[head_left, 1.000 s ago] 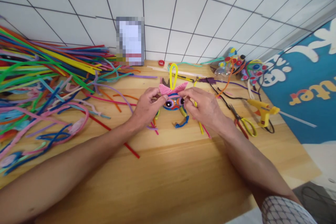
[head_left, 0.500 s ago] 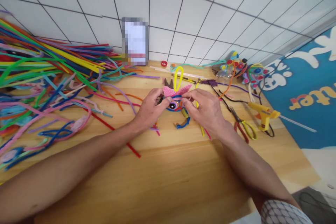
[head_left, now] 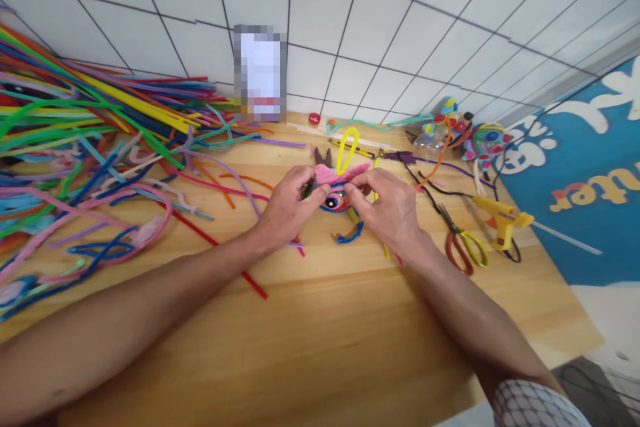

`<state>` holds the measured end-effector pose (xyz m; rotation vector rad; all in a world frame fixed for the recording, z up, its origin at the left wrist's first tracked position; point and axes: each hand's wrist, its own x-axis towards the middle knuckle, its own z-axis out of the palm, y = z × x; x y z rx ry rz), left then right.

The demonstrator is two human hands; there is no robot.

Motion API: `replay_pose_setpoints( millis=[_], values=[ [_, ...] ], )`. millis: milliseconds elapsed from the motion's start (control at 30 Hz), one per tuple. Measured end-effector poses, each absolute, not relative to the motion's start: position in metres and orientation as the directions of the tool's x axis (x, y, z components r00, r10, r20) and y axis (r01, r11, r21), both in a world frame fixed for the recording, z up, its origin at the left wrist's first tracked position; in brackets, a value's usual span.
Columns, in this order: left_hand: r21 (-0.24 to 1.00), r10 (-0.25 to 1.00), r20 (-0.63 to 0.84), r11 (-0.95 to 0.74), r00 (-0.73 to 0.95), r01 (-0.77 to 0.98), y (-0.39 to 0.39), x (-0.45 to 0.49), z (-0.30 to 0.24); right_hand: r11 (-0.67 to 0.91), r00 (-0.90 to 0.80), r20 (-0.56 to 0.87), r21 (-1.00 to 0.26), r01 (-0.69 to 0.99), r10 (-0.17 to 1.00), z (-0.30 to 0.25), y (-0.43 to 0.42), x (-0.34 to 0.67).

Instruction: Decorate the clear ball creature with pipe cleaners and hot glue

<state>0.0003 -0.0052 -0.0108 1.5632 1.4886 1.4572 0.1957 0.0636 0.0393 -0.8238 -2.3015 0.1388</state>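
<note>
Between both hands is a small pipe-cleaner figure (head_left: 332, 202) with a round googly eye, pink ear-like flaps on top and a blue curl hanging below. From its top rises a yellow pipe-cleaner loop (head_left: 347, 148). My left hand (head_left: 294, 205) is closed on the figure's left side, thumb beside the eye. On the other side my right hand (head_left: 387, 203) pinches it near the right pink flap. Fingers cover parts of the figure's sides. Dark plier jaws (head_left: 323, 157) show just behind it.
Loose pipe cleaners (head_left: 100, 113) heap over the table's left side. Scissors (head_left: 460, 240) and a yellow glue gun (head_left: 503, 220) lie at the right. A phone (head_left: 260, 73) leans on the tiled wall. Decorated craft figures (head_left: 487, 143) stand at the back right.
The yellow loop and pink flaps have tilted slightly to the right. Both hands keep their hold on the figure, and the camera view has shifted a little.
</note>
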Motion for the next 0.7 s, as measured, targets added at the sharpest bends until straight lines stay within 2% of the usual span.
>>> replay_pose_setpoints(
  millis=[367, 567, 700],
  values=[
    [0.894, 0.928, 0.332, -0.252, -0.169, 0.370, -0.007, -0.003, -0.008, 0.747, -0.539, 0.526, -0.366, 0.555, 0.658, 0.036, 0.064, 0.195],
    [0.915, 0.939, 0.289, -0.214, -0.187, 0.341, -0.007, -0.003, -0.006, 0.716, -0.548, 0.462, -0.495, 0.492, 0.697, 0.044, 0.068, 0.198],
    [0.939, 0.947, 0.243, -0.175, -0.212, 0.296, -0.007, -0.002, -0.004, 0.640, -0.555, 0.369, -0.629, 0.441, 0.746, 0.054, 0.070, 0.202]
  ],
)
